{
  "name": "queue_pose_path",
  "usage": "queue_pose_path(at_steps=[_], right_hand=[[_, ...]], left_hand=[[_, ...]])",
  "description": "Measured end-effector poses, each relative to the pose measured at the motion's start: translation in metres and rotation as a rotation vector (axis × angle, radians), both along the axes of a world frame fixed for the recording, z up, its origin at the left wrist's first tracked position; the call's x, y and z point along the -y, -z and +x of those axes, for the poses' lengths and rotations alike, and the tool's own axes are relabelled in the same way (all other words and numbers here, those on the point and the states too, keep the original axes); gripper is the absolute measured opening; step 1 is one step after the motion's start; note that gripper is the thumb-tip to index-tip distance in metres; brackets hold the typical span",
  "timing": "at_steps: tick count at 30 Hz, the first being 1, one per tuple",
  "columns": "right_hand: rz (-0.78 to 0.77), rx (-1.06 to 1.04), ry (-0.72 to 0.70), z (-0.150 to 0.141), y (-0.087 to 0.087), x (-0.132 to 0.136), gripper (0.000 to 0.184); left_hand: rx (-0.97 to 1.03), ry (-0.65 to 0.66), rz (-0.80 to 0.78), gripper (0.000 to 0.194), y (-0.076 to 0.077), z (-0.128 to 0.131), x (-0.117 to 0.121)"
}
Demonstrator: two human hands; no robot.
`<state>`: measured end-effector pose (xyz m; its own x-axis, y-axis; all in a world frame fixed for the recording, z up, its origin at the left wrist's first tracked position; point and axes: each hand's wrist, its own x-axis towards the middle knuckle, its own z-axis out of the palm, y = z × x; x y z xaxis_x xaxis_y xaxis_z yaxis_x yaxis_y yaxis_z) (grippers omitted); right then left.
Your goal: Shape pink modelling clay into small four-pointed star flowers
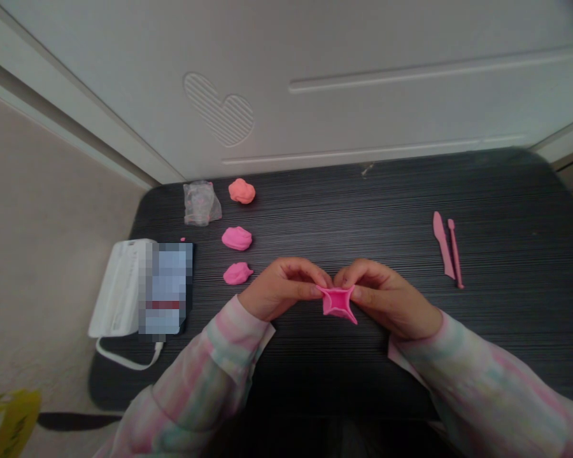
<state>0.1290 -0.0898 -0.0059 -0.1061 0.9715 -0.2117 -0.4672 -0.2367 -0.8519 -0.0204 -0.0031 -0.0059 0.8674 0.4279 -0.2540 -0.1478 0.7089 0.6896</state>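
Between my two hands is a piece of bright pink modelling clay [339, 301], shaped like a small hollow box with pointed corners and its opening facing me. My left hand [291, 286] pinches its upper left corner between thumb and fingers. On the opposite side, my right hand [382, 292] pinches the upper right corner the same way. The lower corners stick out freely, the right one longest. To the left of my hands lie two pink clay lumps, a lower one [237, 273] and an upper one [237, 238], with an orange clay lump [242, 191] behind them.
A crumpled clear plastic bag [201, 203] lies at the back left. Nearer, a blurred-out phone [169, 286] sits beside a white power bank [119, 289], joined by a white cable [124, 361]. A pink plastic knife [442, 245] and thin pink tool [455, 254] rest on the dark table [344, 210].
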Motion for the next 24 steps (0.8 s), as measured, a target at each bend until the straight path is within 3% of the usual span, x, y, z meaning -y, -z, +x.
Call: queue_pose_path(at_steps=[6,18,21,24], right_hand=[[-0.019,0.031,0.031,0.0006,-0.0002,-0.0001,0.007],[0.025,0.076,-0.056,0.0024,-0.0002,0.0001,0.006],[0.036,0.068,-0.005,0.0016,0.0012,-0.0006,0.017],[0.093,0.212,0.164,0.0012,0.0030,-0.0010,0.022]], left_hand=[[-0.053,-0.030,0.004,0.015,0.0014,0.0001,0.0010],[-0.015,0.010,0.060,0.008,0.0020,-0.0009,0.0008],[-0.019,-0.067,0.053,0.009,0.0026,0.0001,0.0005],[-0.046,-0.236,0.079,0.011,0.0033,0.0015,-0.0017]])
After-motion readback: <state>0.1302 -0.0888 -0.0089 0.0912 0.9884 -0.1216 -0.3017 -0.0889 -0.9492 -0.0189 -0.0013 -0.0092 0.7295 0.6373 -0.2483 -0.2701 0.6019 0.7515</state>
